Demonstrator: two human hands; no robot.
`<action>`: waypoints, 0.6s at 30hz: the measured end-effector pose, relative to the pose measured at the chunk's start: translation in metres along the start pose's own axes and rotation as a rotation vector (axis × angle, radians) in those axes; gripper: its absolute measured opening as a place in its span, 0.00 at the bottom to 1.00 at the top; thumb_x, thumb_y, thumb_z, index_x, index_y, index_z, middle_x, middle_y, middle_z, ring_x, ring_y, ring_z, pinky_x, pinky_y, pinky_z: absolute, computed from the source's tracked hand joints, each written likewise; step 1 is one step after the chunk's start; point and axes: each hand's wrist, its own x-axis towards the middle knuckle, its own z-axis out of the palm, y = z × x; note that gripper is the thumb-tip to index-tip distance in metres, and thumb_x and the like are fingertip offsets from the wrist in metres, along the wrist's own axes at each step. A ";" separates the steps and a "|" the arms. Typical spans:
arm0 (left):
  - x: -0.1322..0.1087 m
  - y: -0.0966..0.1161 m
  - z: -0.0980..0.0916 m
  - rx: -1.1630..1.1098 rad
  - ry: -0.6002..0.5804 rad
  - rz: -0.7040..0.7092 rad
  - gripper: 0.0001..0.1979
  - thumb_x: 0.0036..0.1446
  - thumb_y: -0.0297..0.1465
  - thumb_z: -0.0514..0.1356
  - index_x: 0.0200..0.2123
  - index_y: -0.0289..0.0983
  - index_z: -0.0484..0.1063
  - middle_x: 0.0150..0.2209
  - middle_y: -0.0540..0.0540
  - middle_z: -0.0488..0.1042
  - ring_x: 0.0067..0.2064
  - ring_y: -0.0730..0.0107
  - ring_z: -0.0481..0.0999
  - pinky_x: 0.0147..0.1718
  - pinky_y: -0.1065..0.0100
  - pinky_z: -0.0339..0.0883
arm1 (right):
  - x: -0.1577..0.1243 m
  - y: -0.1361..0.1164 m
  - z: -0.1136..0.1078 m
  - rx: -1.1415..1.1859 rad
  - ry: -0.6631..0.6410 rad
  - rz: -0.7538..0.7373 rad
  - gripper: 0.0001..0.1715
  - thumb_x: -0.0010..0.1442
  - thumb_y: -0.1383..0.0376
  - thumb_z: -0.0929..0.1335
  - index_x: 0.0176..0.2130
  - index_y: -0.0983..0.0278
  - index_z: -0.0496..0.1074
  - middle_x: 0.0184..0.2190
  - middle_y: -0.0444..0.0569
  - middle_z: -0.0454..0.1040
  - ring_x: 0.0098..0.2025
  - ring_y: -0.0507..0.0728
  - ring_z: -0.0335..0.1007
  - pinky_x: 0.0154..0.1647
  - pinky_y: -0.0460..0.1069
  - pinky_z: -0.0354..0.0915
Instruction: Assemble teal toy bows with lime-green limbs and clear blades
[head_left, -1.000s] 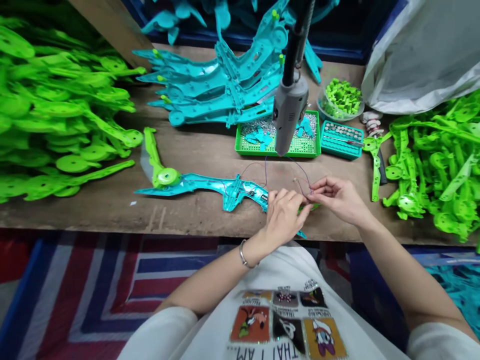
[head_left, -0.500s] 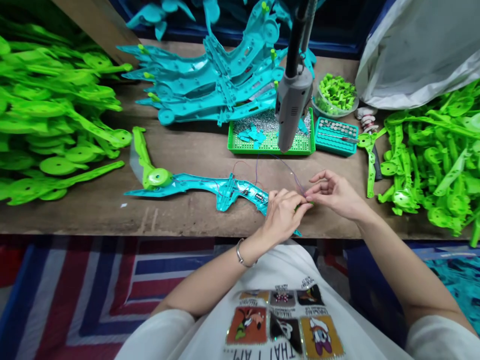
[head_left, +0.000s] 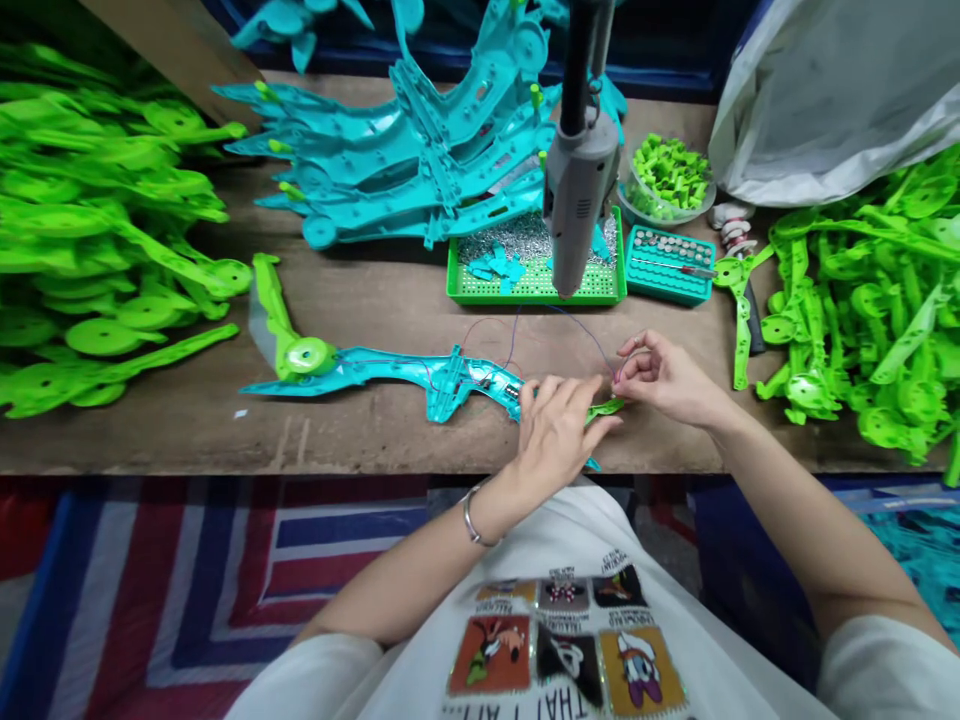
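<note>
Here, a thin wire (head_left: pixel 594 341) in a fingertip pinch

The blue frame (head_left: pixel 397 366) lies lengthwise on the desk (head_left: pixel 360 300), a green limb (head_left: pixel 307 355) at its left end. The left hand (head_left: pixel 556 428) lies palm down over the frame's right end; whether it grips, I cannot tell. The right hand (head_left: pixel 670 385) has thumb and fingertips together on the wire, just beside a green piece (head_left: pixel 604 408) jutting from under the left.

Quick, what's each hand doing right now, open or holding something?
Left hand: laid over the right end of the blue part; whether it grips cannot be told.
Right hand: closed, fingers pinching a thin wire.
</note>
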 end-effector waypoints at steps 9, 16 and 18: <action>-0.015 -0.021 0.015 -0.016 -0.001 0.169 0.09 0.66 0.30 0.59 0.49 0.38 0.73 0.46 0.45 0.79 0.51 0.61 0.73 0.62 0.52 0.58 | 0.003 -0.002 -0.007 -0.517 -0.177 -0.178 0.19 0.55 0.70 0.70 0.45 0.59 0.63 0.32 0.42 0.80 0.34 0.55 0.78 0.38 0.49 0.69; -0.012 -0.022 0.017 -0.004 0.009 0.191 0.08 0.66 0.29 0.58 0.47 0.38 0.73 0.44 0.46 0.79 0.49 0.61 0.73 0.62 0.53 0.60 | 0.008 -0.005 -0.003 -0.622 -0.229 -0.221 0.20 0.55 0.72 0.68 0.46 0.60 0.62 0.34 0.42 0.81 0.34 0.53 0.79 0.37 0.47 0.67; -0.012 -0.022 0.016 0.003 -0.002 0.188 0.08 0.66 0.30 0.58 0.47 0.38 0.73 0.44 0.46 0.78 0.50 0.61 0.73 0.62 0.53 0.60 | 0.007 -0.007 -0.002 -0.636 -0.243 -0.238 0.21 0.55 0.73 0.68 0.46 0.60 0.62 0.33 0.42 0.81 0.34 0.53 0.79 0.37 0.46 0.66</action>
